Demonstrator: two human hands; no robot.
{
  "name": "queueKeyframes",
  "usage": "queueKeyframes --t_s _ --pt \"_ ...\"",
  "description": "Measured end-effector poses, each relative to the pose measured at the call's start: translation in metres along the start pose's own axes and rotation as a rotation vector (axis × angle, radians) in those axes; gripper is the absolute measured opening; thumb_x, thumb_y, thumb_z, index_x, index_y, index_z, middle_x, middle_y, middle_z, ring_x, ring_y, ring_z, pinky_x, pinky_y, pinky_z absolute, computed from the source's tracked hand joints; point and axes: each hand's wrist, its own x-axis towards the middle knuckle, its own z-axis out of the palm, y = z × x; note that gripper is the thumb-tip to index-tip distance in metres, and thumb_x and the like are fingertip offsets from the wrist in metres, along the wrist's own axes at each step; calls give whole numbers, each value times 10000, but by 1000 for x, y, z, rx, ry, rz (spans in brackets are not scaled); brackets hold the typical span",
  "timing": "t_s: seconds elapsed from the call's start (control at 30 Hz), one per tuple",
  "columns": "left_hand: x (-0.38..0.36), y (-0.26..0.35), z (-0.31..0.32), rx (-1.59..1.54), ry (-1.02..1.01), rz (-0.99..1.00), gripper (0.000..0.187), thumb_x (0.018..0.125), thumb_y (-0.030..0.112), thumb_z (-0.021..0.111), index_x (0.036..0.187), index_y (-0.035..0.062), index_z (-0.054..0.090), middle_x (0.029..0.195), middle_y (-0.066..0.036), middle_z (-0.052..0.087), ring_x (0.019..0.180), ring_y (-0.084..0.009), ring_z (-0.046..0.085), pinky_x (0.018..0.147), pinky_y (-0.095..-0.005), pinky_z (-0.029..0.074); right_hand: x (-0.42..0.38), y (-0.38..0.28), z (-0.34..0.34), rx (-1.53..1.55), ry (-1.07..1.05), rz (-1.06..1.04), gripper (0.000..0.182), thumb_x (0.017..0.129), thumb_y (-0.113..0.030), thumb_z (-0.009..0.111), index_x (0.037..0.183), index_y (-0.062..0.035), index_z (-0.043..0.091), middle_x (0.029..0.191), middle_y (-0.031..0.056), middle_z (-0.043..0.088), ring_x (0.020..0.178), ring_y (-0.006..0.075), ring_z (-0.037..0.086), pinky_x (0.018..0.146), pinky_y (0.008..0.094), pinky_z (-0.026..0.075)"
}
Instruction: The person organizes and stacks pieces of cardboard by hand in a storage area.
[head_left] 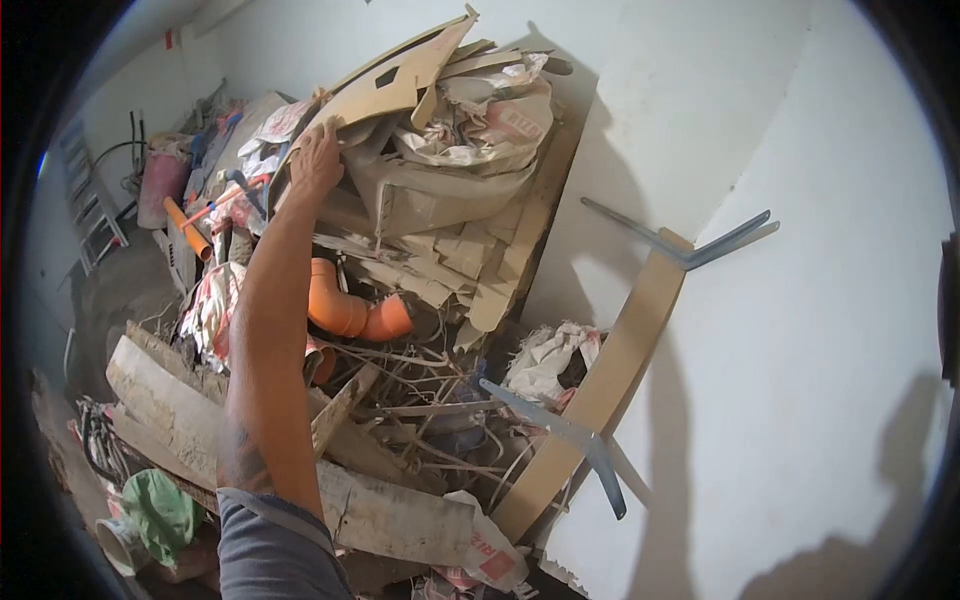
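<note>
From the bottom of the view my left arm stretches up over the pile. My left hand [316, 160] is closed on the lower left edge of a bent brown cardboard sheet [400, 80], which has a dark cut-out in it. Its fingertips are partly hidden at that edge. Beneath and beside the sheet are a cardboard box [440, 195] and a crumpled white sack with red print [500, 120]. Flattened cardboard pieces [440, 255] are stacked lower down. My right hand is out of view.
Orange pipe elbows [345, 305], tangled sticks [430, 370] and long dusty boards [390, 510] fill the near pile. A brown plank with metal brackets [620, 360] leans by the white wall [800, 300]. A ladder [90, 200] stands far left; a green bag [160, 515] lies lower left.
</note>
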Motion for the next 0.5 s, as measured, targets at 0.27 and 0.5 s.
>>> queueKeyframes --t_s 0.27,0.5 --pt "24 -4 -9 24 10 -25 296 908 125 454 1178 99 573 1018 -178 664 983 -355 641 809 -472 508 0 -5 2 -25 5 6 572 974 -335 351 1351 92 406 1378 332 390 1278 474 368 1069 572 254" --pt "50 -16 -104 -13 157 -41 214 928 191 446 1001 106 628 943 -195 673 910 -392 653 770 -503 505 6 1 -12 -12 25 21 577 965 -346 350 1341 85 429 1369 331 407 1267 470 387 1063 567 270"
